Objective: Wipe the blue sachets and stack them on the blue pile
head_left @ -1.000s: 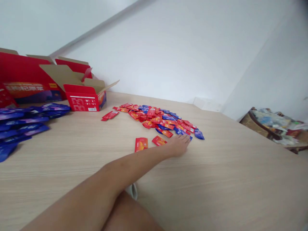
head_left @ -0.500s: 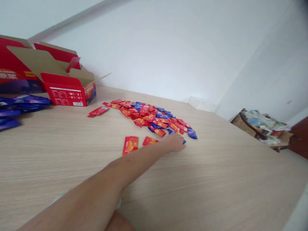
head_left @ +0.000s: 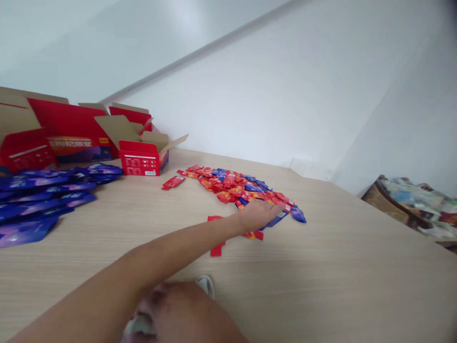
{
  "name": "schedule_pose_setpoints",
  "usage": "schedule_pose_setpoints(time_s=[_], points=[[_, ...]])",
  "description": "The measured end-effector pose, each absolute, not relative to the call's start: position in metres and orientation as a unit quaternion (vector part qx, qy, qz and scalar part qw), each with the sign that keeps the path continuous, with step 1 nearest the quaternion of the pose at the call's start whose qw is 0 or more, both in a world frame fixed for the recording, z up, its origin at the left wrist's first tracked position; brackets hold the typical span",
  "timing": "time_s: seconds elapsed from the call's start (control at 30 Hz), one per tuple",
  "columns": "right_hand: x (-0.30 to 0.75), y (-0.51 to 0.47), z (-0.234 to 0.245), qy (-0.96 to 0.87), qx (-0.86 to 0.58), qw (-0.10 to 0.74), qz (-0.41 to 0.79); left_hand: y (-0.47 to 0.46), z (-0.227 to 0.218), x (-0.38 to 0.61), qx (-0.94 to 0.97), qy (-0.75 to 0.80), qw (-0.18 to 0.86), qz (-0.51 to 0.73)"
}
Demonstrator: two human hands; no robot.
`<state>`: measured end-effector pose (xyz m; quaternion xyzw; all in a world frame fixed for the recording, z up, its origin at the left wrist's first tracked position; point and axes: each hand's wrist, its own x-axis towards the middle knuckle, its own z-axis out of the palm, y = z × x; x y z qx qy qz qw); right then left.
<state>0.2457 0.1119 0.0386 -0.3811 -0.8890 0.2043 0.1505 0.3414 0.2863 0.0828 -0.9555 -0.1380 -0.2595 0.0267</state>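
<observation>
Your left hand (head_left: 257,214) lies palm down on the near edge of the heap of red and blue sachets (head_left: 232,186) – fingers flat, not clamped on anything; loose red sachets (head_left: 216,250) poke out beneath your forearm (head_left: 178,244); the wood-grain table (head_left: 321,247) also carries purple packets (head_left: 46,202) at left and an open red carton (head_left: 143,159) beyond.

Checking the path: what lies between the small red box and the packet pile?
One red packet lies between the box and the pile, in the head view.
</observation>
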Motion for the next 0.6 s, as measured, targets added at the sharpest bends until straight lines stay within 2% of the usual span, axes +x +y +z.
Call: schedule_pose_setpoints(time_s=[0.17, 0.27, 0.33, 0.43, 0.5, 0.6], points=[[0.250, 0.129, 0.030, -0.903, -0.365, 0.156, 0.163, 0.259, 0.136, 0.240, -0.874, -0.251, -0.076, -0.410], [0.256, 0.135, 0.024, -0.895, -0.387, 0.164, 0.153, 0.235, 0.150, 0.167, -0.836, -0.297, -0.133, -0.442], [0.261, 0.139, 0.023, -0.888, -0.392, 0.184, 0.153, 0.219, 0.145, 0.122, -0.836, -0.320, -0.200, -0.397], [0.268, 0.146, 0.026, -0.877, -0.409, 0.194, 0.161, 0.196, 0.118, 0.071, -0.829, -0.343, -0.373, -0.236], [0.272, 0.150, 0.031, -0.861, -0.445, 0.188, 0.159, 0.184, 0.090, 0.048, -0.826, -0.345, -0.409, -0.176], [0.277, 0.154, 0.036, -0.842, -0.482, 0.192, 0.145, 0.172, 0.051, 0.028, -0.825, -0.357, -0.411, -0.151]])
